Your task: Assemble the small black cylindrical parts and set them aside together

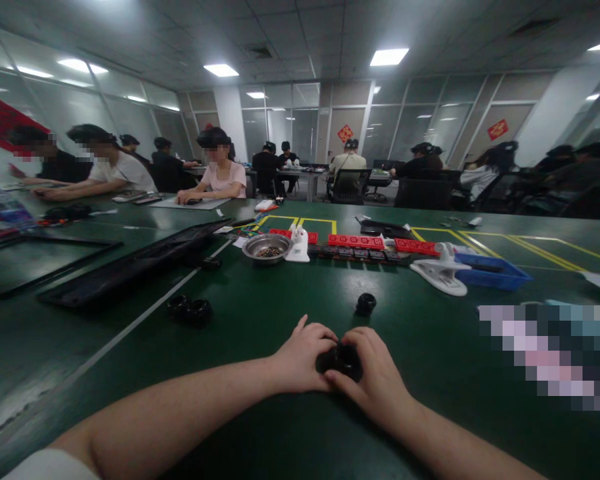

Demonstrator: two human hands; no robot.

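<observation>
Left hand: black piece is held.
Right hand: same piece is held.
Bench: similar piece is placed ahead.

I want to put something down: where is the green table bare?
Bare table lies between the paired black parts and the lone black part, short of the metal bowl; another patch lies right of the right hand, short of the white fixture by the blue tray. Crowded: the row from bowl through red strips to tray.
</observation>
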